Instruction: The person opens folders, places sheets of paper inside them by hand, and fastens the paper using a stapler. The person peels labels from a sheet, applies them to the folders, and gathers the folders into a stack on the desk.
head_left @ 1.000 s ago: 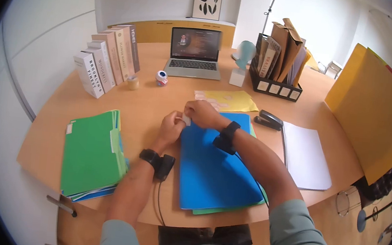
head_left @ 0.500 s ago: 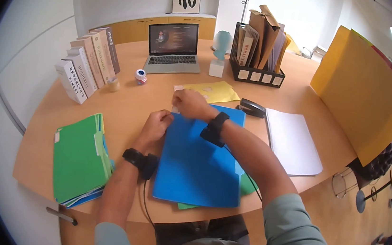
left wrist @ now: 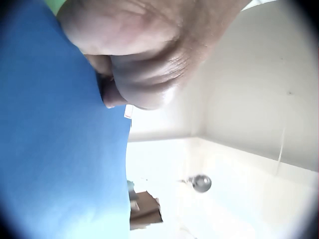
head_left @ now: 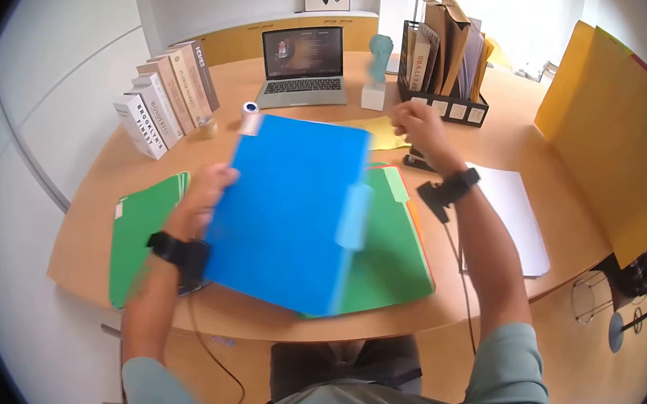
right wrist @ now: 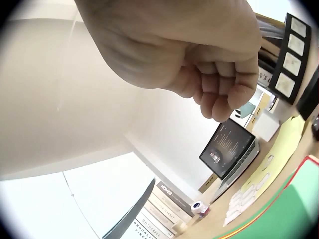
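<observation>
A blue tabbed folder (head_left: 283, 213) is raised at a tilt over the desk, its light blue tab on the right side. My left hand (head_left: 206, 190) grips it by the left edge; the left wrist view shows the hand (left wrist: 144, 55) curled at the folder's edge. A small whitish label (head_left: 250, 123) shows at its upper left corner. My right hand (head_left: 420, 127) is up to the right, apart from the folder, and the right wrist view shows its fingers (right wrist: 219, 94) loosely curled with nothing visible in them. Partly covered by the blue folder lies a green folder (head_left: 393, 249).
Green folders (head_left: 136, 222) are stacked at left. Beyond the blue folder are a yellow sheet with labels (right wrist: 271, 164), a tape roll (head_left: 250, 109), a laptop (head_left: 303, 70), and books (head_left: 169, 95). Rightward are a stapler (head_left: 417, 162), white paper (head_left: 507, 213), and a black file holder (head_left: 467, 111).
The blue folder has come up off the green folder, tilted in my left hand. My right hand has left the folder's top left corner and moved right and up.
</observation>
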A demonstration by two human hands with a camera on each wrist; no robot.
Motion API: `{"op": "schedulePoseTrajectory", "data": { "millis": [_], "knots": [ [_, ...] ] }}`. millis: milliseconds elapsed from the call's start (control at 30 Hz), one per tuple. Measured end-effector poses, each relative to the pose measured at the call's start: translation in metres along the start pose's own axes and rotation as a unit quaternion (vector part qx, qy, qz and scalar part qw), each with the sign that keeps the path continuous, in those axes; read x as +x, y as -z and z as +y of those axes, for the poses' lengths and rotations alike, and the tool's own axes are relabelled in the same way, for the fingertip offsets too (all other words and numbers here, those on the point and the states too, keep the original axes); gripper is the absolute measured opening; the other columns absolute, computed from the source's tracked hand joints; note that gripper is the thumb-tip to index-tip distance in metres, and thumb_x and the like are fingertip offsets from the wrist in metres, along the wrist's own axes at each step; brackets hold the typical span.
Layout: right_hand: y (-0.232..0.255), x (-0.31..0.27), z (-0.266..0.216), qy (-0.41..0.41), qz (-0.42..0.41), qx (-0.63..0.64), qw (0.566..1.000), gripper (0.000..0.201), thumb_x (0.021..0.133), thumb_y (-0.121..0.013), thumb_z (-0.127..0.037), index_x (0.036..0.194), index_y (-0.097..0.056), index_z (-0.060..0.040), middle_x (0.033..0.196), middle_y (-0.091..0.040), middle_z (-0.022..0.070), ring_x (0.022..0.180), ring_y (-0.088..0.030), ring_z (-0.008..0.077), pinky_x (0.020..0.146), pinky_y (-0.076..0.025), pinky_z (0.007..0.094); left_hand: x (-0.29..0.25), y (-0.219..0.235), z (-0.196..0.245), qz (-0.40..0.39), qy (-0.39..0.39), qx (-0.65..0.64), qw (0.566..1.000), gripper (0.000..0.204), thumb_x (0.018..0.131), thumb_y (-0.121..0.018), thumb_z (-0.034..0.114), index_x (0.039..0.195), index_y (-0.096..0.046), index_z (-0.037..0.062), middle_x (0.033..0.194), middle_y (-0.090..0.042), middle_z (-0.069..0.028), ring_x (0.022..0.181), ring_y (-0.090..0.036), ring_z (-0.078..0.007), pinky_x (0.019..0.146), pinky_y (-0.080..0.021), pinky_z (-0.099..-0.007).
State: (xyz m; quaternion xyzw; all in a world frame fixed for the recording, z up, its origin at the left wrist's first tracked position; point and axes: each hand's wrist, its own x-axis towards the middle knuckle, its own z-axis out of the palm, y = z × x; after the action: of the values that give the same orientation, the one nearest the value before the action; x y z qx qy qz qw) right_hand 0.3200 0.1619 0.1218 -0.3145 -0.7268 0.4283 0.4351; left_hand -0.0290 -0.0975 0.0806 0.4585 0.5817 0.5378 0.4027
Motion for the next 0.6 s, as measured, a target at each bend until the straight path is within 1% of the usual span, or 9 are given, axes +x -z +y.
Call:
{"op": "schedulePoseTrajectory", "data": {
  "millis": [133,200,267,300,333,400,500,533,600],
  "knots": [
    [0.044,-0.035,0.028,-0.114,-0.024,0.071,0.991,0.022,0.100,-0.054,-0.018,0.099,-0.065,0.0010,0.082,-0.064,0.0048,0.068,-0.060,0.0114,0.058,-0.048,0.0252,-0.062,0.121,0.015,0.142,0.033,0.017,0.989,0.024,0.100,-0.058,0.023,0.109,-0.065,0.0019,0.100,-0.068,-0.0032,0.088,-0.063,-0.0120,0.080,-0.053,-0.0276],
    [0.055,-0.053,0.045,-0.152,-0.019,0.084,0.985,0.024,0.102,-0.055,-0.023,0.101,-0.065,-0.0013,0.084,-0.064,0.0026,0.072,-0.061,0.0105,0.062,-0.048,0.0242,-0.102,0.153,0.024,0.222,0.089,-0.013,0.971,0.024,0.101,-0.056,0.022,0.106,-0.067,0.0015,0.096,-0.067,-0.0029,0.083,-0.061,-0.0116,0.077,-0.052,-0.0292],
    [0.061,-0.063,0.070,-0.157,-0.046,0.114,0.980,0.021,0.101,-0.058,-0.025,0.099,-0.066,-0.0054,0.082,-0.064,0.0007,0.067,-0.059,0.0093,0.061,-0.047,0.0234,-0.129,0.239,-0.043,0.287,0.017,0.030,0.957,0.023,0.100,-0.055,0.020,0.103,-0.067,0.0014,0.094,-0.066,-0.0026,0.082,-0.058,-0.0115,0.075,-0.051,-0.0306],
    [0.059,-0.069,0.072,-0.187,-0.039,0.096,0.977,0.019,0.101,-0.059,-0.027,0.096,-0.065,-0.0094,0.081,-0.063,-0.0008,0.065,-0.058,0.0079,0.060,-0.047,0.0228,-0.154,0.272,-0.057,0.326,-0.018,0.058,0.943,0.022,0.100,-0.054,0.019,0.101,-0.068,0.0013,0.093,-0.065,-0.0024,0.081,-0.057,-0.0114,0.074,-0.050,-0.0314],
    [0.058,-0.071,0.086,-0.188,-0.057,0.121,0.973,0.019,0.101,-0.059,-0.026,0.093,-0.065,-0.0105,0.081,-0.063,-0.0012,0.066,-0.058,0.0071,0.061,-0.048,0.0227,-0.164,0.259,-0.042,0.382,0.064,0.124,0.914,0.022,0.098,-0.055,0.017,0.097,-0.068,-0.0001,0.090,-0.064,-0.0021,0.080,-0.053,-0.0116,0.073,-0.048,-0.0340],
    [0.047,-0.077,0.085,-0.210,-0.047,0.129,0.968,0.022,0.102,-0.057,-0.026,0.093,-0.063,-0.0070,0.083,-0.063,0.0011,0.067,-0.059,0.0087,0.060,-0.048,0.0235,-0.174,0.253,-0.042,0.371,0.089,0.178,0.907,0.023,0.097,-0.055,0.017,0.099,-0.066,-0.0034,0.091,-0.064,-0.0058,0.084,-0.056,-0.0150,0.076,-0.049,-0.0366],
    [0.039,-0.078,0.083,-0.211,-0.076,0.116,0.967,0.020,0.103,-0.054,-0.024,0.099,-0.063,-0.0063,0.086,-0.065,0.0021,0.070,-0.061,0.0089,0.062,-0.048,0.0233,-0.171,0.262,-0.050,0.379,0.174,0.152,0.896,0.033,0.099,-0.054,0.018,0.118,-0.058,-0.0085,0.112,-0.064,-0.0189,0.099,-0.063,-0.0266,0.089,-0.053,-0.0406],
    [0.038,-0.079,0.081,-0.215,-0.084,0.116,0.966,0.020,0.103,-0.054,-0.024,0.099,-0.063,-0.0065,0.086,-0.065,0.0022,0.070,-0.060,0.0088,0.062,-0.048,0.0233,-0.169,0.244,-0.040,0.387,0.186,0.137,0.893,0.036,0.098,-0.053,0.016,0.122,-0.054,-0.0109,0.117,-0.063,-0.0235,0.102,-0.063,-0.0298,0.091,-0.051,-0.0414],
    [0.040,-0.082,0.077,-0.222,-0.092,0.113,0.964,0.020,0.103,-0.053,-0.023,0.097,-0.063,-0.0068,0.085,-0.065,0.0025,0.070,-0.060,0.0087,0.063,-0.049,0.0233,-0.161,0.238,-0.041,0.377,0.182,0.160,0.894,0.035,0.097,-0.053,0.016,0.120,-0.055,-0.0107,0.115,-0.063,-0.0225,0.102,-0.062,-0.0296,0.092,-0.051,-0.0418]
  ]
}}
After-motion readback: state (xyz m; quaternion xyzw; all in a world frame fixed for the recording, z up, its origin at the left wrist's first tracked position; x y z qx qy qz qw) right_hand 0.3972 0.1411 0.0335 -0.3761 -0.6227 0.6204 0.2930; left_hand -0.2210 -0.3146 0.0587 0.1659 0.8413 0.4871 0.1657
